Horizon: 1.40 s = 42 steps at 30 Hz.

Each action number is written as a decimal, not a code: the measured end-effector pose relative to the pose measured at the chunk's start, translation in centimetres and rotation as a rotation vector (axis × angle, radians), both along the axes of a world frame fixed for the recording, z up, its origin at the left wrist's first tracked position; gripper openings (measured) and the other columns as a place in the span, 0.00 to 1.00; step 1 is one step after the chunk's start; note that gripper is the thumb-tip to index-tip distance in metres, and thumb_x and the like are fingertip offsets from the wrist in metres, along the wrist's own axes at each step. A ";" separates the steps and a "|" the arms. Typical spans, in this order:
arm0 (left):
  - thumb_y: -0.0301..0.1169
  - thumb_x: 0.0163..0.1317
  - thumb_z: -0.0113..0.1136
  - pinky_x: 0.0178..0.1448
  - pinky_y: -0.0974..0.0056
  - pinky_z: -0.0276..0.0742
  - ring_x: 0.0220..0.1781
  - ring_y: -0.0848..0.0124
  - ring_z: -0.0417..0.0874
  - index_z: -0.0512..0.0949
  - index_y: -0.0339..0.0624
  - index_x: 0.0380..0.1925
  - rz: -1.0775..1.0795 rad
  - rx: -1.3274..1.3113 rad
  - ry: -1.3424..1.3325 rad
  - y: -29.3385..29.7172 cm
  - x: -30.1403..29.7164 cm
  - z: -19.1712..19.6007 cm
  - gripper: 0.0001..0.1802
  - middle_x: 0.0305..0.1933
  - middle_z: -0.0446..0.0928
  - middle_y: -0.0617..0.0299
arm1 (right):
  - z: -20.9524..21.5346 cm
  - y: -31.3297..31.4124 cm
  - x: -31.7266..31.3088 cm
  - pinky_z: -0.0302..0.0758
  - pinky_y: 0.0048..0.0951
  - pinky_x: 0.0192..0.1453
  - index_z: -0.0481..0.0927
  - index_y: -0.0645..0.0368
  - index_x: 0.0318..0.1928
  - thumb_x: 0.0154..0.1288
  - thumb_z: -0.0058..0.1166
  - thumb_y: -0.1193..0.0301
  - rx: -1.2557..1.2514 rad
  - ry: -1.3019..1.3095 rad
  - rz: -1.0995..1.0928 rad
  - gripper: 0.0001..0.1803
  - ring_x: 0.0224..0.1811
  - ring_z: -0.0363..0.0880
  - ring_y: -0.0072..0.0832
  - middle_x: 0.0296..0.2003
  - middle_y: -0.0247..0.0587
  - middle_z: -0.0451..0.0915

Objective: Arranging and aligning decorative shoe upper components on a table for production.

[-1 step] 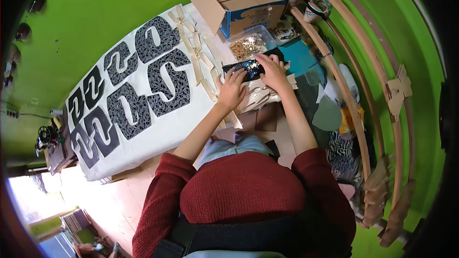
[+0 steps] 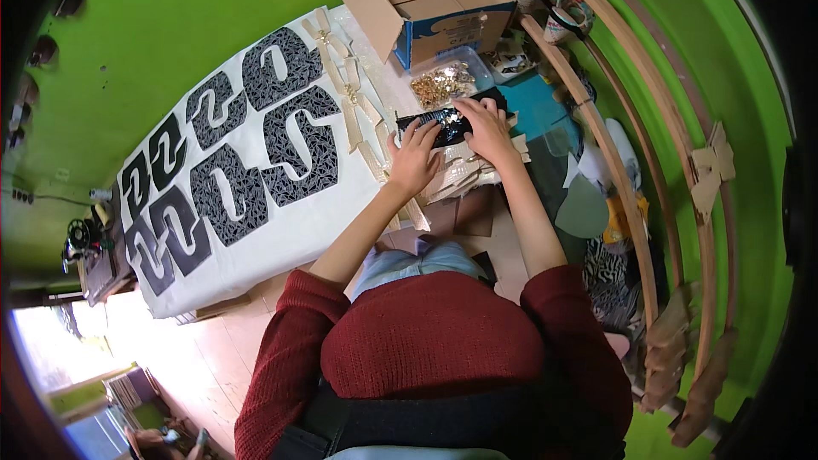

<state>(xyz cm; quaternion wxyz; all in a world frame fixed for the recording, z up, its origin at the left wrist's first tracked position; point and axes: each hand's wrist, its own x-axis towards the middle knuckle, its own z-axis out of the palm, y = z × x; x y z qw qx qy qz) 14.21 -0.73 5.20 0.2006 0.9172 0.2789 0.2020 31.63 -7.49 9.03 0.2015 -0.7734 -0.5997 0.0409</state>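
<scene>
The cardboard box is cut off by the upper edge. Nearer the person, a glossy black piece, with bright reflections, lies between layered pale strips and small gold-coloured fittings, largely hidden by both hands. The left hand is partly spread, the right hand curled; any grip is indeterminable. Hand positions remain essentially unchanged from the earlier frame.

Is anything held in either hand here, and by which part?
The left hand touches the shiny black piece at its left part, the right hand nearer its right end; whether either grips it cannot be told.
</scene>
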 end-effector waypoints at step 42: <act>0.37 0.50 0.65 0.62 0.44 0.55 0.65 0.54 0.61 0.67 0.49 0.57 0.445 -0.110 -0.221 -1.7 3.0 0.0 0.33 0.63 0.62 0.54 | 0.8 0.6 2.6 0.52 0.48 0.62 0.75 0.47 0.53 0.46 0.67 0.73 0.095 -0.051 0.211 0.29 0.58 0.66 0.31 0.48 0.32 0.73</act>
